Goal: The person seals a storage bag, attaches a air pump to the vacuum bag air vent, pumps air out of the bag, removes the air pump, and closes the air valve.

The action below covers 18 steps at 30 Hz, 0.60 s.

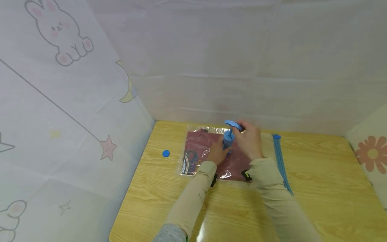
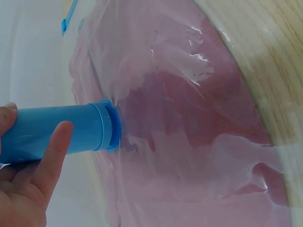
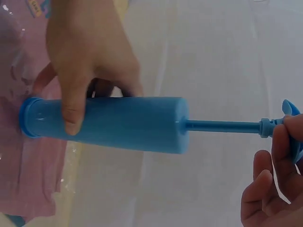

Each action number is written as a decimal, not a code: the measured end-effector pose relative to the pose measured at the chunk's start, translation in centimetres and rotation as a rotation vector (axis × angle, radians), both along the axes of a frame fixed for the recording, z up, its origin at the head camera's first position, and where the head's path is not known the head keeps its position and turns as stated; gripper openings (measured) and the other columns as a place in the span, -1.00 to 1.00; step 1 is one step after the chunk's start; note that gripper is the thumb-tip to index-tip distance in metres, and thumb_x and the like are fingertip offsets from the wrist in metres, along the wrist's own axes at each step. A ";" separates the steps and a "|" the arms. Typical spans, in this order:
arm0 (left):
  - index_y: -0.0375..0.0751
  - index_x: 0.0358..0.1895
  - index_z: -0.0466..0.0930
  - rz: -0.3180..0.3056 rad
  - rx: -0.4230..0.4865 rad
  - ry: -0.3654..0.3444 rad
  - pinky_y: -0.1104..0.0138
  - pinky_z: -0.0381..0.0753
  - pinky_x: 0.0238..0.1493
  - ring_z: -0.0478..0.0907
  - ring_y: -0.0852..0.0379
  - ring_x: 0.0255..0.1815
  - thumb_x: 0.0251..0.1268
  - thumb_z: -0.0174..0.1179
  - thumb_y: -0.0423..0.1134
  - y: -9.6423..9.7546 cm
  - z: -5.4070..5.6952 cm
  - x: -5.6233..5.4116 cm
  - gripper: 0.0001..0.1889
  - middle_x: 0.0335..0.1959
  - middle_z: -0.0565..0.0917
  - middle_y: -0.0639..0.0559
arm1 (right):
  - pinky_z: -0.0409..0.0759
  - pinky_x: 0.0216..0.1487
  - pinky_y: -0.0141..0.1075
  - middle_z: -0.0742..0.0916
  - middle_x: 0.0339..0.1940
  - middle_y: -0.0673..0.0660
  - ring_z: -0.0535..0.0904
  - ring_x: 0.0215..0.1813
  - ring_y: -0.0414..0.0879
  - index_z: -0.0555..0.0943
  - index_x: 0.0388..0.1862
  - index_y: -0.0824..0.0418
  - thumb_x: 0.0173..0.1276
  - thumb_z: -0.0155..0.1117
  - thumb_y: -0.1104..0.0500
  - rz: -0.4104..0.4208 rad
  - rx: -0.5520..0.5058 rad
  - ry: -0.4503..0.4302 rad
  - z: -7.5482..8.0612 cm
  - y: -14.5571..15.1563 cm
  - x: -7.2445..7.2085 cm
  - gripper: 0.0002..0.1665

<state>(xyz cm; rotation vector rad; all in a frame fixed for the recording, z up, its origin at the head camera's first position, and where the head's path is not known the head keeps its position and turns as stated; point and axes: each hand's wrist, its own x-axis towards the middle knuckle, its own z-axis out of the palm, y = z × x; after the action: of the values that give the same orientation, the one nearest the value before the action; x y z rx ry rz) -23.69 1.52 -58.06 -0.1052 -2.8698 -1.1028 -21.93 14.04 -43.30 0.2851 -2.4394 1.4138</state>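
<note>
A blue hand pump [image 3: 137, 124] stands upright on a clear plastic vacuum bag [image 1: 263, 148] that holds folded dark red clothing [image 1: 199, 144]. My left hand [image 1: 216, 152] grips the pump's barrel low down, one finger stretched along it in the left wrist view. With my right hand [image 1: 249, 139] I hold the pump's handle [image 1: 232, 124] at the top. The rod [image 3: 222, 126] is drawn well out of the barrel in the right wrist view. At its foot, the pump's rim [image 2: 110, 125] meets the bag; the valve beneath it is mostly hidden.
A round blue cap [image 1: 166, 153] lies on the wooden table [image 1: 145, 188] left of the bag. The bag's blue zip strip [image 1: 281, 161] with its slider [image 1: 276, 136] runs along the right end. A pale curtain [image 1: 205, 67] hangs behind the table.
</note>
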 end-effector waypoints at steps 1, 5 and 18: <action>-0.13 0.22 0.33 -0.002 0.002 -0.006 0.10 0.64 0.04 0.66 -0.11 0.02 0.22 0.32 -0.19 0.0 0.0 0.0 -0.47 0.01 0.69 -0.17 | 0.41 -0.45 -0.40 0.73 -0.39 0.27 0.56 -0.39 0.01 0.67 -0.21 0.35 0.29 0.28 0.26 0.001 0.011 -0.021 -0.6 0.0 -0.1 -0.83; -0.11 0.25 0.33 -0.002 0.004 -0.024 0.11 0.64 0.04 0.65 -0.10 0.04 0.24 0.31 -0.17 0.0 0.0 0.0 -0.46 0.03 0.68 -0.16 | 0.51 -0.35 -0.26 0.75 -0.34 0.28 0.63 -0.35 0.06 0.67 -0.19 0.34 0.29 0.28 0.23 0.000 0.050 -0.076 -2.1 0.0 -0.3 -0.81; -0.09 0.23 0.32 -0.012 -0.043 0.004 0.17 0.67 -0.11 0.68 -0.08 -0.08 0.20 0.34 -0.18 -0.2 0.0 0.0 -0.44 -0.07 0.71 -0.15 | 0.54 -0.24 -0.21 0.75 -0.28 0.28 0.65 -0.28 0.08 0.66 -0.15 0.33 0.34 0.26 0.14 0.007 0.110 -0.170 -4.7 -0.2 -0.9 -0.74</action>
<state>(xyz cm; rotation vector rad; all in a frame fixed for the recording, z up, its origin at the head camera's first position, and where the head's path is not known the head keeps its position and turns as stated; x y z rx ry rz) -23.72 1.30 -58.05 -0.1269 -2.8934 -1.0424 -22.79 13.85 -48.00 0.2054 -2.6607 1.3603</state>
